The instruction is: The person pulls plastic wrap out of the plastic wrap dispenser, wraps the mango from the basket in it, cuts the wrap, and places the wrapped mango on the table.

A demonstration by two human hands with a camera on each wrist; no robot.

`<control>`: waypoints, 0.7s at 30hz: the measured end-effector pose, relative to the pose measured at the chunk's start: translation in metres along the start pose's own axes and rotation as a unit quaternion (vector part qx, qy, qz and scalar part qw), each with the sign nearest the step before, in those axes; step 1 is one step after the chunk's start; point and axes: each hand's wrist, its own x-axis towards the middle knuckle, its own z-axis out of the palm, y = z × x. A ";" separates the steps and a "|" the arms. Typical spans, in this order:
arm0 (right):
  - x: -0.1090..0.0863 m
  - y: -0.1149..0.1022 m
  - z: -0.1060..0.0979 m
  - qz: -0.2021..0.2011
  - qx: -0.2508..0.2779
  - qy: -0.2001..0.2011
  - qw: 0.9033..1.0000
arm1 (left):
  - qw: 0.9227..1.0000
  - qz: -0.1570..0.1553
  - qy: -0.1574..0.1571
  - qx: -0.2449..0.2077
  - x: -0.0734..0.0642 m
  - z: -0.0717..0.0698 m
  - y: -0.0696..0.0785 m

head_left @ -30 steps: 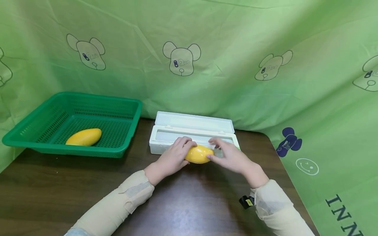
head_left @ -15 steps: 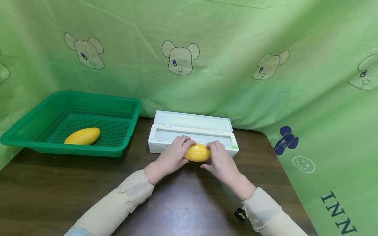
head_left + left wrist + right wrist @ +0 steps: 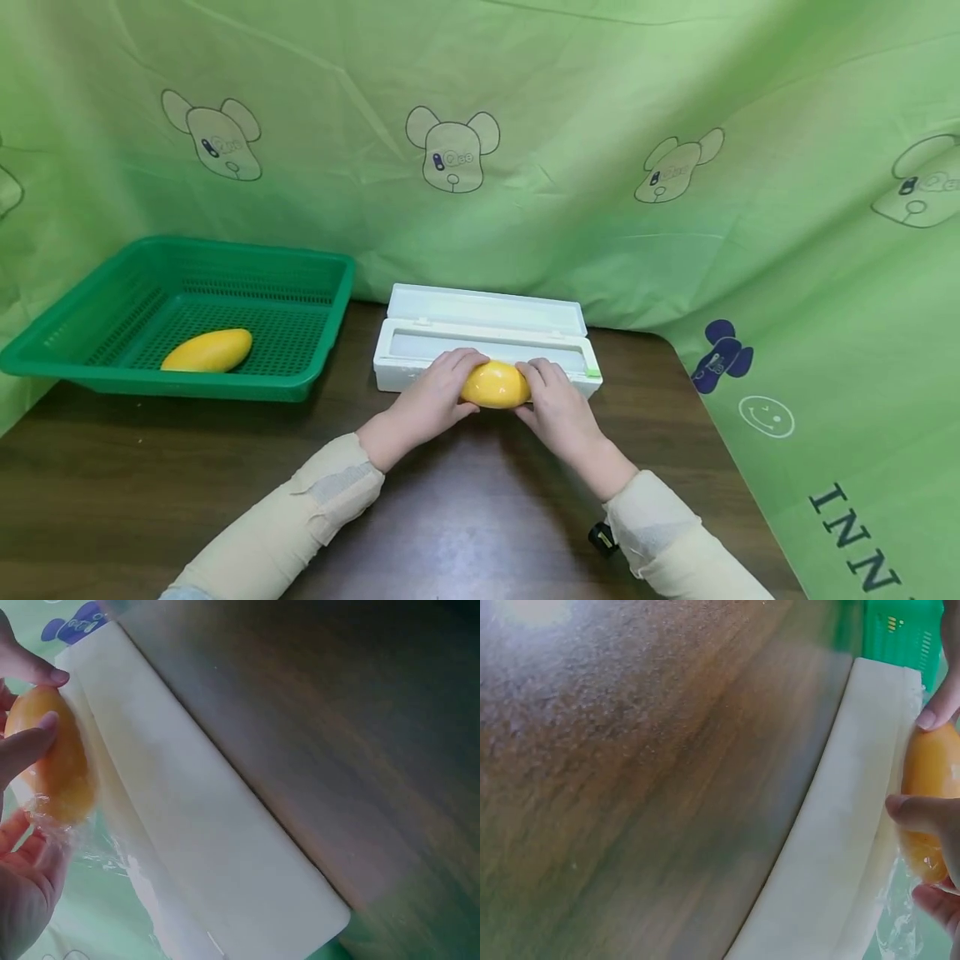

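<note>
A dark wood-grain table (image 3: 187, 517) forms the work surface. A green curtain (image 3: 562, 233) hangs behind it and along its right side, printed with outlined animal heads (image 3: 452, 157), a purple figure (image 3: 722, 358), a winking smiley (image 3: 767, 417) and dark lettering (image 3: 847, 525). A green perforated basket (image 3: 195, 384), rear left, contains one yellow fruit (image 3: 207, 350).

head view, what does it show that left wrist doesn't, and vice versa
Only the head view shows the yellow fruit in the green basket and the pale sleeves. Only the left wrist view plainly shows crinkled clear film at the held fruit. Both show that held fruit, the white box, the left hand and the right hand.
</note>
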 end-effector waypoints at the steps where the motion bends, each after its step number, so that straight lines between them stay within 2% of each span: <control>1: 0.000 0.001 0.001 -0.004 0.000 0.006 1.000 | 1.000 -0.001 -0.002 -0.005 -0.001 0.000 -0.001; 9: -0.004 0.005 0.003 -0.020 0.006 0.033 0.999 | 0.998 0.002 0.029 -0.054 -0.004 -0.002 -0.010; 15: 0.000 0.008 0.001 -0.045 -0.002 0.068 0.997 | 0.998 0.005 0.039 -0.052 -0.004 -0.006 -0.013; 21: -0.002 0.008 0.003 -0.043 -0.001 0.068 0.997 | 0.998 -0.004 0.030 -0.048 -0.005 -0.007 -0.012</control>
